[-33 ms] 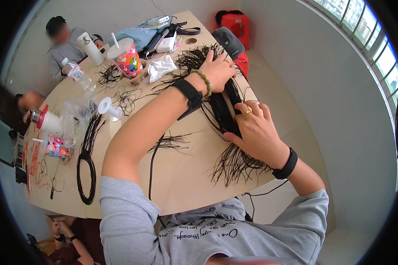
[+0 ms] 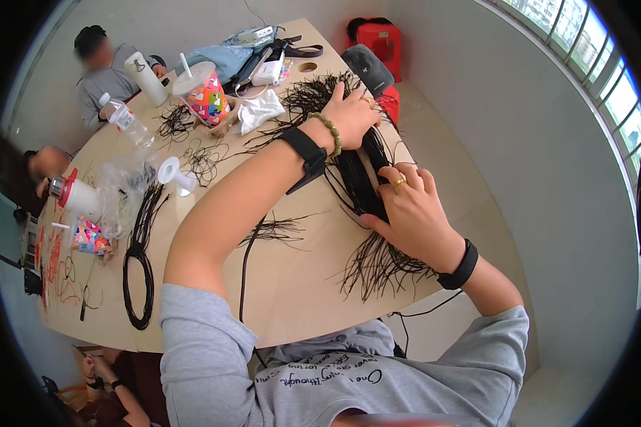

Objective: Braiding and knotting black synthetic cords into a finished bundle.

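A long, thick bundle of black cords (image 2: 355,176) lies along the right side of the table, its loose ends fanned out at both ends. My left hand (image 2: 349,114) rests on the far part of it, fingers spread, wearing a green bead bracelet. Nearer to me, my right hand (image 2: 417,210) lies over the bundle with the thumb apart on its left side and the fingers slightly bent. What is under both palms is hidden. Loose black cords (image 2: 278,229) lie on the table beyond my left forearm.
A coiled black cord hank (image 2: 138,288), a white spool (image 2: 178,176), plastic bottle (image 2: 127,121), white flask (image 2: 78,198) and patterned cups (image 2: 205,96) stand or lie leftward. A blue bag (image 2: 224,60) sits at the back, near a red stool (image 2: 379,41). Other people sit around the table.
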Motion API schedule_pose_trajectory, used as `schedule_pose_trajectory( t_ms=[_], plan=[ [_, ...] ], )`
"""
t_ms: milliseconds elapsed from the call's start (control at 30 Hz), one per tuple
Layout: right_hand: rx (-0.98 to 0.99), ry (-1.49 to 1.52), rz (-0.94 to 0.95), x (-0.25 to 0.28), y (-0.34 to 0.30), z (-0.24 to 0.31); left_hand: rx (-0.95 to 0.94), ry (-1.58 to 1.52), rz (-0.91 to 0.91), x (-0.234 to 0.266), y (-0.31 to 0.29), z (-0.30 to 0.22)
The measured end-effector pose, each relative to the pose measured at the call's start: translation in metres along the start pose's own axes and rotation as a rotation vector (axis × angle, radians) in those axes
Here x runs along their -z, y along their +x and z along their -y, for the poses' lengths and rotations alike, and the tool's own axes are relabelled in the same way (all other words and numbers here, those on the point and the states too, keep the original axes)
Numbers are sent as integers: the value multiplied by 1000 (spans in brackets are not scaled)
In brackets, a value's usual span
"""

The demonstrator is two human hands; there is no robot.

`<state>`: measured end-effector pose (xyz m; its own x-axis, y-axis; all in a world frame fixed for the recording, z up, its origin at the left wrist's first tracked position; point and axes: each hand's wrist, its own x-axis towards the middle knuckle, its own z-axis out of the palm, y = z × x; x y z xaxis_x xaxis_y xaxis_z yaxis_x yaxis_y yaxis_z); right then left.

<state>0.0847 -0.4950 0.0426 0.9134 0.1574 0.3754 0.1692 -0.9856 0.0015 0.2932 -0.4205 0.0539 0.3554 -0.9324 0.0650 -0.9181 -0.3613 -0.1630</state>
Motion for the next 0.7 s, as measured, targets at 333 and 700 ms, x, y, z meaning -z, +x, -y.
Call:
schedule_pose_trajectory(
  t_ms=[333,700],
  plan=[
    [127,-52,15,-6,-6,5,-395,77,-77,-9,16,19],
    [107,-4,83,-3,-6,7,-491,222,-114,-6,33,37]
  ],
)
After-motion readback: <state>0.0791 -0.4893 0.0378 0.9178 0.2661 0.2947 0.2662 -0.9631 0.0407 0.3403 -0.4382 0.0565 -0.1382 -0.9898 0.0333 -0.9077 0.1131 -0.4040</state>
